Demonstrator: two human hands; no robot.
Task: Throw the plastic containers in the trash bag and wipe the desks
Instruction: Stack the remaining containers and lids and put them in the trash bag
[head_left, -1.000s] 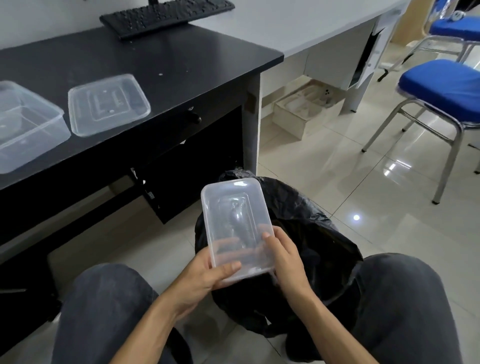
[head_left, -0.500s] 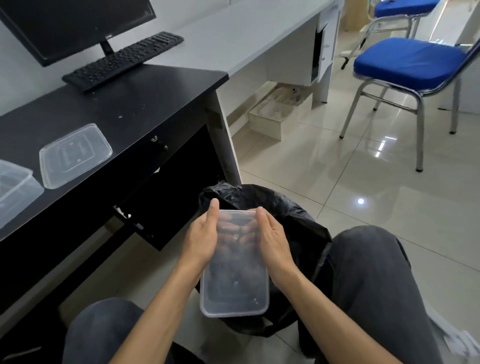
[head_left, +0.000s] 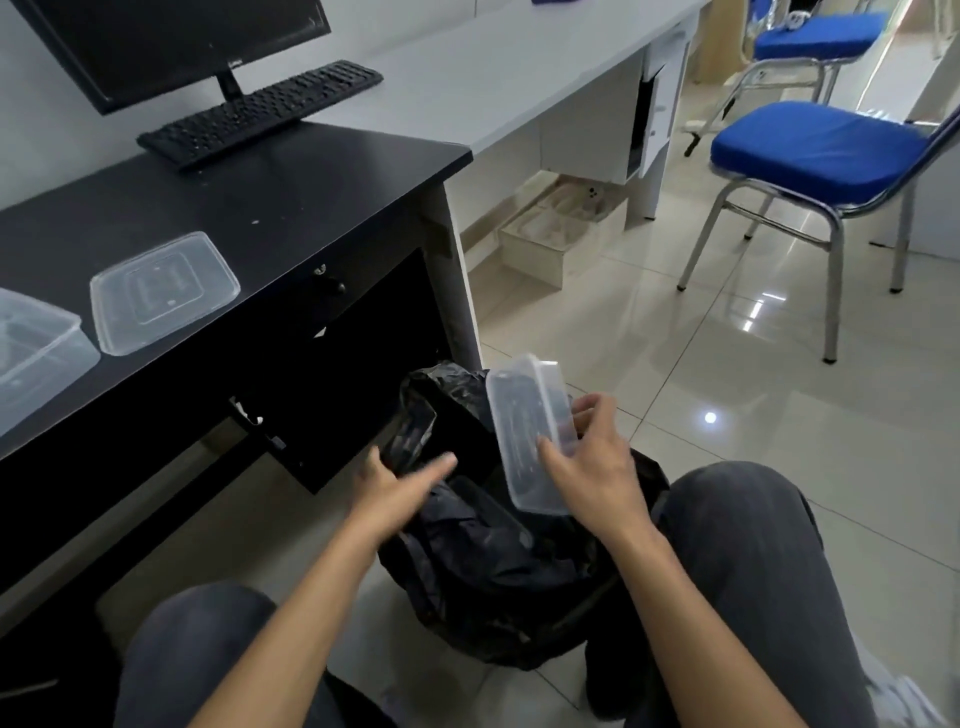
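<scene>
A clear plastic container (head_left: 524, 431) is tilted on its side above the black trash bag (head_left: 483, 561), which stands on the floor between my knees. My right hand (head_left: 592, 467) grips the container by its long edge. My left hand (head_left: 400, 480), blurred, hovers with fingers spread over the bag's left rim and holds nothing. On the black desk (head_left: 249, 208) lie a clear lid (head_left: 163, 291) and, at the left frame edge, another clear container (head_left: 36, 348), partly cut off.
A keyboard (head_left: 260, 111) and monitor (head_left: 171, 47) sit at the back of the black desk. A grey desk (head_left: 498, 78) adjoins on the right. Blue chairs (head_left: 815, 150) stand on the tiled floor, and a white box (head_left: 545, 244) lies under the grey desk.
My left hand has let go of the container and moved left toward the bag's rim. The right hand alone now holds the container, tipped on edge and shifted right.
</scene>
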